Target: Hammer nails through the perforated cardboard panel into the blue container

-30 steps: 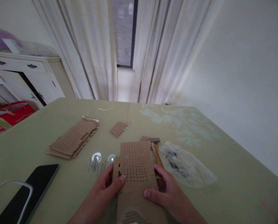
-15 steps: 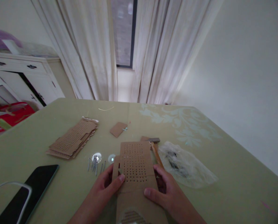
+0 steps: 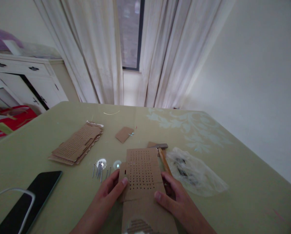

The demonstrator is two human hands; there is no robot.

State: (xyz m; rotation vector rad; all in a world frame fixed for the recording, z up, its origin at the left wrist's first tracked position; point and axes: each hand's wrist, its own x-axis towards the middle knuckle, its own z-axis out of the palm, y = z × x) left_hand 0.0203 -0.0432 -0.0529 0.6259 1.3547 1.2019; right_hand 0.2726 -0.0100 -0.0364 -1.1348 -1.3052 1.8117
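Observation:
A long piece of cardboard (image 3: 145, 203) with rows of small punched holes lies between my hands at the near middle of the table. My left hand (image 3: 110, 191) grips its left edge, thumb on top beside a slot and fingers underneath. On the right edge, my right hand (image 3: 174, 198) holds it the same way, its fingers partly hidden below. A torn patch shows corrugation near the bottom. Several loose nails (image 3: 99, 170) lie left of the cardboard. Just beyond my right hand is a hammer (image 3: 164, 160) with a wooden handle, partly covered by the cardboard.
A stack of perforated cardboard (image 3: 76, 143) sits at the left. Beyond lies a small cardboard piece (image 3: 124, 134). A clear plastic bag (image 3: 206, 180) with dark contents is at the right. A dark-screened device (image 3: 34, 191) with a white cable (image 3: 29, 208) occupies the near left.
My left thumb has slid slightly up and left along the cardboard's edge. My right thumb has shifted a little right and up. The cardboard stays nearly in place.

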